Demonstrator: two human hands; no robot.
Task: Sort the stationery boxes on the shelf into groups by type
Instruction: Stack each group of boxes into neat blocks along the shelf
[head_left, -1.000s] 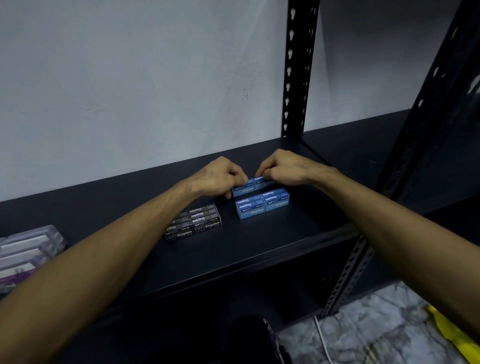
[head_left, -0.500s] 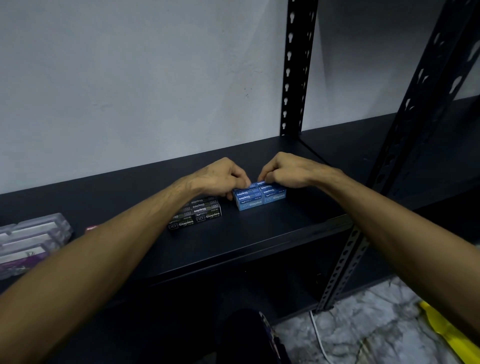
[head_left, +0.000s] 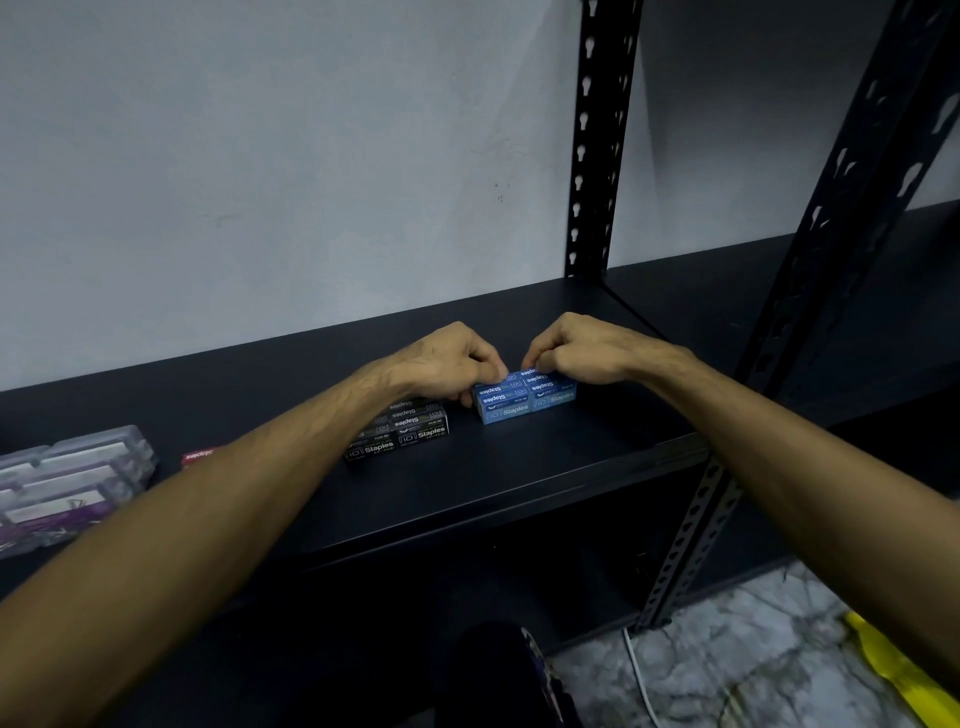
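Change: both hands have drawn the back row of blue boxes forward since a second ago, and the gap that showed between the rows is closed; the blue group now sits as one tight block.
Left grip: the left hand (head_left: 451, 365) is curled, fingertips pinching the left rear corner of the blue staple boxes (head_left: 524, 397), knuckles up.
Right grip: the right hand (head_left: 576, 349) is curled the same way, fingers pinching the right rear of that block, thumb tucked under out of sight.
Between the grips: the blue boxes lie flat on the shelf (head_left: 519, 467), white "Staples" print facing up and forward, packed edge to edge; how many there are cannot be told under the fingers.
Just left of the left grip: the black staple boxes (head_left: 402, 434) make their own flat group, partly under the left wrist and forearm, apart from the blue block by a narrow strip of shelf.
Further left: a red staple box (head_left: 198, 455) peeks out past the left forearm, mostly hidden.
Far left: clear plastic cases (head_left: 67, 483) with purple and white contents sit stacked at the shelf's edge.
Behind the grips: a pale wall (head_left: 260, 182), with a black slotted upright (head_left: 592, 156) rising just beyond the right hand.
Right and below: a second upright (head_left: 810, 312) crosses close to the camera; marbled floor (head_left: 727, 649) and something yellow (head_left: 893, 670) show underneath.
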